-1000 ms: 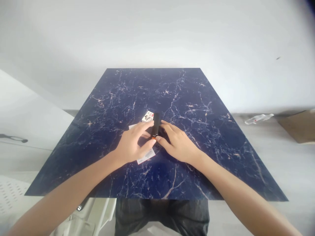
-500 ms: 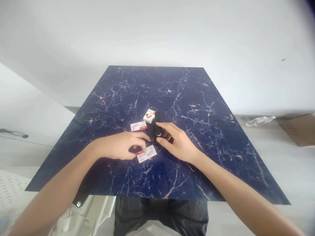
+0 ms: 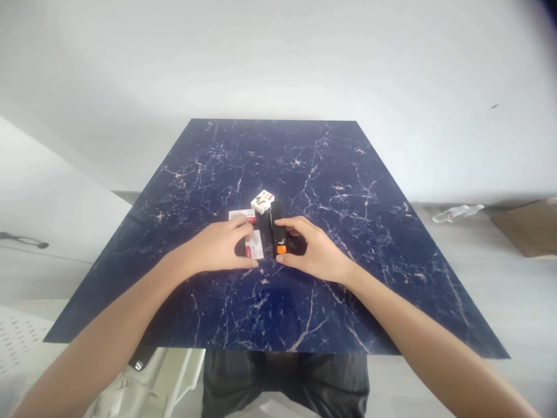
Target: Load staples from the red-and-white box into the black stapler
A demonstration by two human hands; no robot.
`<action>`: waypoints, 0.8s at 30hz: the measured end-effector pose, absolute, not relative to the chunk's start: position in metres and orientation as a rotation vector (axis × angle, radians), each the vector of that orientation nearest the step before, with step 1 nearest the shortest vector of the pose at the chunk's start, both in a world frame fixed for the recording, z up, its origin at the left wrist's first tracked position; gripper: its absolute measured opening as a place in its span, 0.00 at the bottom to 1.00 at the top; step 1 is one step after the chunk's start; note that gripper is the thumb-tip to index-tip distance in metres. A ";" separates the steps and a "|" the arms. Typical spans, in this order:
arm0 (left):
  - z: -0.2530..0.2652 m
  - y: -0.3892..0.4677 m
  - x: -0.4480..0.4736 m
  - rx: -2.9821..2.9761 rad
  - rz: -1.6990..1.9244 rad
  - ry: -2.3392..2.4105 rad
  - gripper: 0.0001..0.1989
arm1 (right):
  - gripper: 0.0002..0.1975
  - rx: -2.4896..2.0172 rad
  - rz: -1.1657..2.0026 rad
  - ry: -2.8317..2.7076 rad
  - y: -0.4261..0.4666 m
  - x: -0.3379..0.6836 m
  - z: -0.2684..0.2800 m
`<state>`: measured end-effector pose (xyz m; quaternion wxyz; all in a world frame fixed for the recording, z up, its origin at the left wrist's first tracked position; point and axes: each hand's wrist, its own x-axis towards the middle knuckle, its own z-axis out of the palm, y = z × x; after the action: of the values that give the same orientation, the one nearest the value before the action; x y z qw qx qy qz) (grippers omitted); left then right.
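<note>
On the dark blue table lies a black stapler (image 3: 277, 223) with an orange part at its near end. My right hand (image 3: 315, 251) closes round its right side, thumb at the near end and fingers farther up. A small white and red staple box (image 3: 255, 245) sits between the thumb and fingers of my left hand (image 3: 221, 244). Just beyond it is a second white and red box (image 3: 243, 215), partly behind my left fingers. A third small white box (image 3: 263, 201) rests at an angle by the stapler's far end.
The blue marbled table (image 3: 270, 157) stands against a white wall. To the right on the floor are a clear plastic bottle (image 3: 456, 213) and a brown cardboard box (image 3: 528, 226). A pale chair-like thing (image 3: 134, 395) is below the table's near left edge.
My left hand has brought the near staple box up and left, closer to the second box. The stapler's orange end now shows beside my right thumb.
</note>
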<state>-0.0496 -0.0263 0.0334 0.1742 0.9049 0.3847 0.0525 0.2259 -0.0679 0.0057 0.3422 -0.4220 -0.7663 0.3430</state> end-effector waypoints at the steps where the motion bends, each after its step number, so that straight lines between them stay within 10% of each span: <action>1: 0.029 -0.027 -0.046 2.601 0.164 1.124 0.25 | 0.32 -1.096 0.907 -1.981 -0.069 0.225 0.006; 24: 0.008 0.007 -0.068 2.639 0.514 1.359 0.15 | 0.32 -1.059 0.989 -1.959 -0.073 0.223 0.007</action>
<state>-0.0682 0.0070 0.0081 0.0644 0.8742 0.4502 0.1702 0.2233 -0.0733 0.0068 0.3452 -0.4078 -0.7547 0.3808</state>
